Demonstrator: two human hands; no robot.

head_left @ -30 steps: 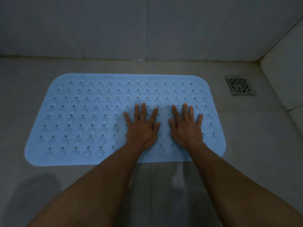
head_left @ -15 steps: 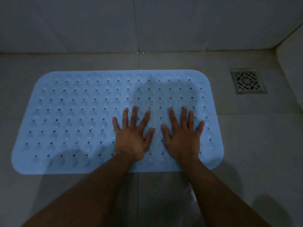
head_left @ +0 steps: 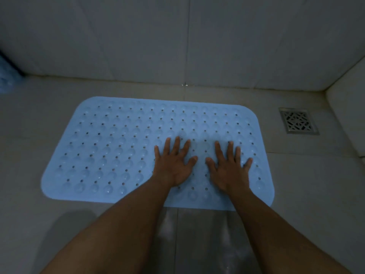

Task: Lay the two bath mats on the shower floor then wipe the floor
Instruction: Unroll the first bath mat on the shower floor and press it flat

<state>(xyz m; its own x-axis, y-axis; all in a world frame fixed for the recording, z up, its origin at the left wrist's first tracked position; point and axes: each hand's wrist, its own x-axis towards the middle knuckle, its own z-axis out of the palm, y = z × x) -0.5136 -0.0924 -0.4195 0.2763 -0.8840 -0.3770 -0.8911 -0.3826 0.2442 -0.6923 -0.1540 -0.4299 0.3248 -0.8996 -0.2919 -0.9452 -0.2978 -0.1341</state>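
Observation:
A light blue rubber bath mat (head_left: 110, 147) with rows of small holes and bumps lies flat on the beige tiled shower floor (head_left: 308, 190). My left hand (head_left: 173, 163) and my right hand (head_left: 230, 167) both rest palm down on the mat's right half, fingers spread, holding nothing. A bluish object (head_left: 6, 76) shows at the far left edge against the wall; I cannot tell whether it is a second mat.
A square metal floor drain (head_left: 298, 121) sits to the right of the mat. Grey tiled walls (head_left: 177, 40) close the back, and a raised beige ledge (head_left: 347, 115) runs along the right. A wet sheen marks the tile in front of the mat.
Both hands stay flat on the mat's right half, now a little farther apart. The view has shifted, and the bluish object at the far left has come into frame.

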